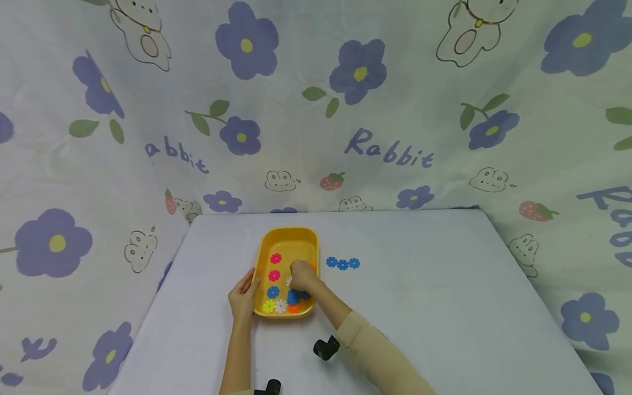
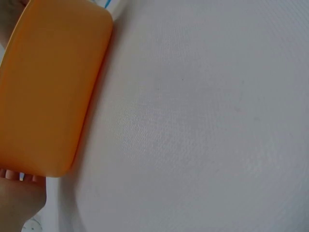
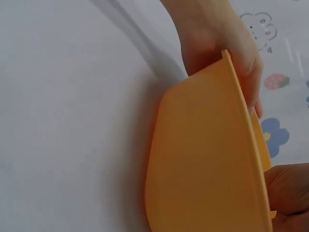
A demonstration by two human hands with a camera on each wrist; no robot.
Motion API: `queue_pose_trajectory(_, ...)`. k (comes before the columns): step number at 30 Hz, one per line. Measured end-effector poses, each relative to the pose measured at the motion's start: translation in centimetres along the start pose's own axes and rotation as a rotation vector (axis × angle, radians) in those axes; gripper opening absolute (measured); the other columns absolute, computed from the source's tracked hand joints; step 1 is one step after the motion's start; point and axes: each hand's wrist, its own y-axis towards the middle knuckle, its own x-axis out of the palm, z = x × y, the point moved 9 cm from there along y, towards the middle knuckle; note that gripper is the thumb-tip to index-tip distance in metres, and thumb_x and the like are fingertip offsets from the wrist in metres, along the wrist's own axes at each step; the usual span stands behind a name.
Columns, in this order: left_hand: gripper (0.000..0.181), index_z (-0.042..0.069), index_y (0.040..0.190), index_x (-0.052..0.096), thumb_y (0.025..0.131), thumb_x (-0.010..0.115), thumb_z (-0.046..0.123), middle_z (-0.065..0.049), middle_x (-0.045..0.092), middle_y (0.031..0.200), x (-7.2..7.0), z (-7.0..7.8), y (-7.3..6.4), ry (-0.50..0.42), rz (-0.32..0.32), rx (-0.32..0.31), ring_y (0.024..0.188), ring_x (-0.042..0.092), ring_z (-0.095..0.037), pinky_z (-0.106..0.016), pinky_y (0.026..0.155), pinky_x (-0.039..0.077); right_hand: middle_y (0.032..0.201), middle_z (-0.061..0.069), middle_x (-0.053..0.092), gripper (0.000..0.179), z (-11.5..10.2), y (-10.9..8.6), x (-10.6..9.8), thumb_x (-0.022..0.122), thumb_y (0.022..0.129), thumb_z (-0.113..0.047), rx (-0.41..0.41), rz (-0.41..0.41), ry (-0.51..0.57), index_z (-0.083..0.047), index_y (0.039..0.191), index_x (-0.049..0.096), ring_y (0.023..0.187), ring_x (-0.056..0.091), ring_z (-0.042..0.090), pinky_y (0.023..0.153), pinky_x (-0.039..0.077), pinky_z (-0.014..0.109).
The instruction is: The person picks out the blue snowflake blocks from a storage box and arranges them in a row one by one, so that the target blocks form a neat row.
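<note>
Tabletop (image 1: 419,296), right hand (image 1: 304,276) obscuring tray (image 1: 290,241), blue pieces (image 1: 343,265) beside

- "Rabbit" (image 1: 390,148) in purple script on the patterned back cloth (image 1: 301,33), plain to read from here;
- "abbit" (image 1: 178,155), its first letter out of sight, further left on the cloth;
- sideways purple lettering (image 1: 604,196) on the right-hand cloth (image 1: 548,263); I make out a capital R, the rest unclear.
</note>
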Motion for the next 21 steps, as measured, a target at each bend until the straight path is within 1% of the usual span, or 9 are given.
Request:
queue_pose_trajectory(1, 0.039, -0.001, 0.129, 0.055, 0.091, 0.061, 0.006, -0.018, 0.051, 0.134, 0.0, 0.0, 0.0, -0.002, 0.000, 0.002, 0.124, 0.048, -0.025, -0.011, 0.083, 0.048, 0.102, 0.015, 0.059, 0.036, 0.1, 0.1, 0.2, 0.072, 0.076, -0.001, 0.001, 0.009, -0.004, 0.005, 0.110, 0.063, 0.082, 0.054, 0.021, 0.075, 0.056, 0.031)
queue_pose_trajectory(3, 0.039, 0.000, 0.129, 0.056, 0.091, 0.061, 0.006, -0.018, 0.051, 0.134, 0.0, 0.0, 0.0, -0.004, 0.002, 0.006, 0.123, 0.049, -0.024, -0.011, 0.083, 0.048, 0.099, 0.013, 0.056, 0.034, 0.2, 0.2, 0.5, 0.073, 0.075, 0.001, -0.003, 0.025, -0.002, 0.004, 0.108, 0.064, 0.082, 0.051, 0.021, 0.076, 0.055, 0.031)
queue_pose_trajectory(5, 0.039, 0.000, 0.129, 0.055, 0.091, 0.061, 0.006, -0.018, 0.051, 0.134, 0.0, 0.0, -0.1, -0.008, 0.003, 0.008, 0.123, 0.049, -0.023, -0.011, 0.083, 0.048, 0.099, 0.012, 0.055, 0.034, 0.2, 0.3, 0.8, 0.073, 0.074, 0.001, -0.017, 0.035, 0.007, 0.003, 0.107, 0.065, 0.086, 0.051, 0.021, 0.081, 0.054, 0.032)
queue_pose_trajectory(8, 0.039, 0.000, 0.130, 0.055, 0.091, 0.060, 0.005, -0.017, 0.050, 0.134, 0.1, 0.1, -0.1, -0.009, -0.001, 0.009, 0.124, 0.048, -0.024, -0.011, 0.084, 0.047, 0.104, 0.012, 0.058, 0.037, 0.0, 0.3, 1.1, 0.076, 0.072, -0.001, -0.046, 0.039, 0.039, 0.002, 0.108, 0.067, 0.096, 0.054, 0.022, 0.091, 0.050, 0.036)
queue_pose_trajectory(11, 0.040, -0.001, 0.130, 0.054, 0.091, 0.060, 0.005, -0.018, 0.050, 0.135, 0.2, 0.2, -0.1, -0.012, -0.005, 0.012, 0.126, 0.045, -0.026, -0.012, 0.086, 0.046, 0.106, 0.009, 0.061, 0.038, -0.1, 0.4, 1.3, 0.077, 0.073, -0.004, -0.059, 0.025, 0.084, 0.000, 0.110, 0.067, 0.101, 0.055, 0.022, 0.094, 0.048, 0.037)
queue_pose_trajectory(15, 0.040, -0.001, 0.129, 0.055, 0.091, 0.061, 0.005, -0.017, 0.050, 0.135, 0.2, 0.1, 0.0, -0.021, -0.007, 0.014, 0.126, 0.046, -0.023, -0.011, 0.086, 0.046, 0.103, 0.007, 0.065, 0.037, -0.2, 0.6, 1.5, 0.076, 0.074, -0.003, -0.086, 0.007, 0.155, -0.001, 0.110, 0.067, 0.093, 0.058, 0.018, 0.089, 0.051, 0.033)
queue_pose_trajectory(18, 0.040, -0.001, 0.129, 0.055, 0.090, 0.061, 0.005, -0.016, 0.050, 0.134, 0.2, 0.1, 0.1, -0.036, -0.008, 0.015, 0.122, 0.050, -0.015, -0.011, 0.085, 0.047, 0.101, 0.009, 0.067, 0.039, -0.5, 0.7, 1.6, 0.075, 0.072, 0.001, -0.130, -0.007, 0.219, 0.002, 0.110, 0.067, 0.085, 0.059, 0.016, 0.082, 0.053, 0.028)
queue_pose_trajectory(21, 0.040, -0.002, 0.129, 0.055, 0.090, 0.061, 0.004, -0.016, 0.051, 0.133, 0.1, 0.0, 0.2, -0.045, -0.001, 0.019, 0.116, 0.053, -0.007, -0.011, 0.084, 0.048, 0.104, 0.013, 0.067, 0.039, -0.8, 0.8, 1.9, 0.073, 0.074, 0.002, -0.172, -0.044, 0.298, 0.004, 0.112, 0.065, 0.084, 0.062, 0.017, 0.079, 0.055, 0.026)
